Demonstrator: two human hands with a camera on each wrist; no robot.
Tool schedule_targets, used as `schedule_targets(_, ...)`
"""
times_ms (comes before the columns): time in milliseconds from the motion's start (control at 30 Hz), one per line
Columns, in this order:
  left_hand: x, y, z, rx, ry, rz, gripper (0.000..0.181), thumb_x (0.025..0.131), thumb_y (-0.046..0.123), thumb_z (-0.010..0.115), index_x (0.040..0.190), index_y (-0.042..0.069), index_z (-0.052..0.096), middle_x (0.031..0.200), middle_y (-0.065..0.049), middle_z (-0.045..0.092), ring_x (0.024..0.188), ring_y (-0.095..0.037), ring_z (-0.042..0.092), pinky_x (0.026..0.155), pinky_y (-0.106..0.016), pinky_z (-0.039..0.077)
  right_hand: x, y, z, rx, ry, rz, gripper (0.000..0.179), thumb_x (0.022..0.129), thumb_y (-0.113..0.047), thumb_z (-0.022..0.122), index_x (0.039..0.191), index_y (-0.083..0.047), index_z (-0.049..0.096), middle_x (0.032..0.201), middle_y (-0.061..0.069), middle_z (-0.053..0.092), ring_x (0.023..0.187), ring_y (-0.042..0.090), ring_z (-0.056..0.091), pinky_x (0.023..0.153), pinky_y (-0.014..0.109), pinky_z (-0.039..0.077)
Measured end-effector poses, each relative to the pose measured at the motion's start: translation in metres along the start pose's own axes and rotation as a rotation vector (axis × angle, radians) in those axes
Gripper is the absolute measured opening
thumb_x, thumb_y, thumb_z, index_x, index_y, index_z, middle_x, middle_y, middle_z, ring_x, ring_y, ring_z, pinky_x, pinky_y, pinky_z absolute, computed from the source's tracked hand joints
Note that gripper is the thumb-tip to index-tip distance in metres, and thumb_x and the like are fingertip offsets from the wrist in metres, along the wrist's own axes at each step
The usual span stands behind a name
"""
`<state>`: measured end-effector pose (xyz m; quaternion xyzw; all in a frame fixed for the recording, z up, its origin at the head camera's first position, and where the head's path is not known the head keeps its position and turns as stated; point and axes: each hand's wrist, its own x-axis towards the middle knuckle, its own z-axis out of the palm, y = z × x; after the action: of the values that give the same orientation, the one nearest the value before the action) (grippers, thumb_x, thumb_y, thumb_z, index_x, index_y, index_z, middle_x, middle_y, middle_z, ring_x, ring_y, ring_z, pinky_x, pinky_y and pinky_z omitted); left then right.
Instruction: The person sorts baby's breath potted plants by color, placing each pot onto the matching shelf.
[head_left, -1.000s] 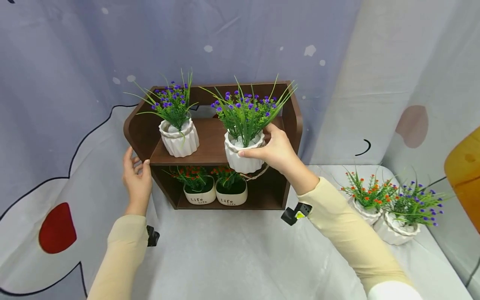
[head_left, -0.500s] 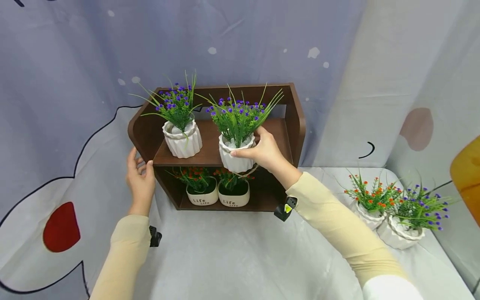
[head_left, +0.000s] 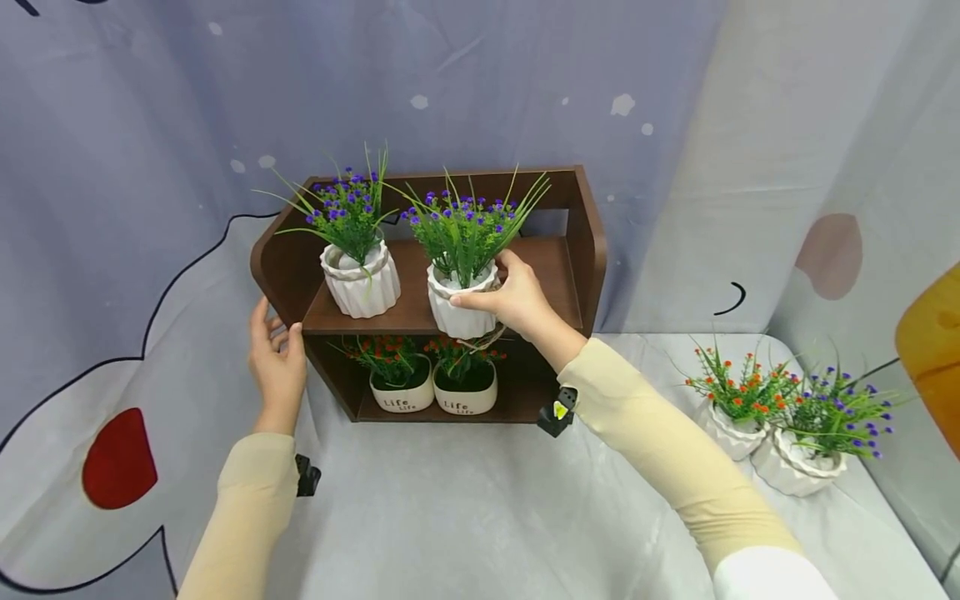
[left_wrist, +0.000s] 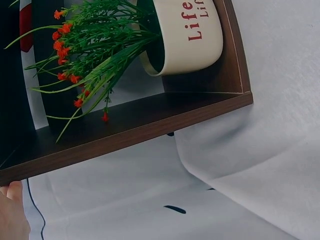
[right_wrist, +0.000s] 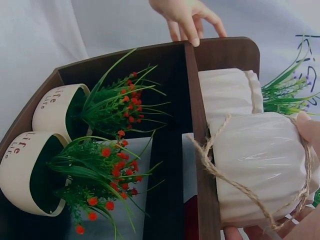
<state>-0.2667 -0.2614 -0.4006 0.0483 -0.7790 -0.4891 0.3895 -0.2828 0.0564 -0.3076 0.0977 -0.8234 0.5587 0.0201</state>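
Note:
In the head view my right hand grips a white ribbed pot by its right side, thumb across the front. The pot holds purple flowers and long grass blades. It is at the front edge of the upper board of a brown two-tier shelf. A twine loop hangs from the pot in the right wrist view. My left hand touches the shelf's left side, with the thumb at the front edge of the board. Left of the gripped pot, a matching white pot with purple flowers stands on the upper board.
Two cream oval pots, a left one and a right one, stand on the lower tier with orange-red flowers. On the white cloth at the right are two more white pots, one with orange flowers, one with purple.
My right hand has moved left along the upper board with the gripped pot, closer to the other white pot. The left hand stays at the shelf's left side.

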Motion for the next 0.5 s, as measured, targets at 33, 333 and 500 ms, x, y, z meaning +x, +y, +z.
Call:
schedule_targets(33, 0.0, 0.0, 0.0, -0.001, -0.001, 0.0, 0.052, 0.093, 0.003, 0.056, 0.143, 0.013, 0.041, 0.112, -0.013, 0.056, 0.082, 0.009, 0.05, 0.071, -0.01, 0.042, 0.001, 0.0, 0.0, 0.0, 0.0, -0.005, 0.074, 0.07, -0.026, 0.085, 0.132, -0.008, 0.047, 0.118, 0.011, 0.055, 0.104, 0.024, 0.052, 0.084, 0.038, 0.047)
schedule_targets(333, 0.0, -0.001, 0.001, -0.003, 0.005, 0.002, 0.052, 0.093, 0.003, 0.056, 0.142, 0.013, 0.041, 0.109, -0.007, 0.055, 0.081, 0.01, 0.05, 0.071, -0.008, 0.042, 0.011, -0.001, 0.006, -0.005, -0.002, 0.001, 0.077, 0.07, -0.028, 0.085, 0.132, -0.008, 0.046, 0.125, 0.01, 0.055, 0.109, 0.024, 0.053, 0.089, 0.04, 0.048)
schedule_targets(500, 0.0, -0.002, 0.001, -0.003, 0.014, 0.007, 0.052, 0.092, 0.002, 0.057, 0.141, 0.012, 0.042, 0.106, -0.001, 0.054, 0.08, 0.012, 0.05, 0.07, -0.007, 0.041, 0.018, -0.001, 0.012, 0.003, 0.01, -0.018, 0.076, 0.07, -0.028, 0.085, 0.133, -0.008, 0.046, 0.122, 0.011, 0.056, 0.107, 0.024, 0.053, 0.088, 0.039, 0.047)
